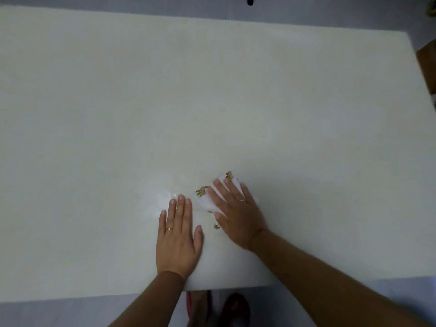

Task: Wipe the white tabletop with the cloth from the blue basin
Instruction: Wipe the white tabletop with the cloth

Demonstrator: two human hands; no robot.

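The white tabletop (212, 102) fills most of the view. A white cloth (207, 201) with small yellow-green prints lies on it near the front edge. My right hand (238, 213) presses flat on the cloth with its fingers spread, covering most of it. My left hand (179, 234) rests flat on the bare tabletop just left of the cloth, fingers straight and together. A wet sheen shows on the table just beyond my left fingertips. The blue basin is not in view.
The table's front edge (94, 297) runs along the bottom, with grey floor and my feet (236, 308) below it. A brown object (428, 64) stands past the table's right edge. Dark furniture legs (250, 0) show beyond the far edge.
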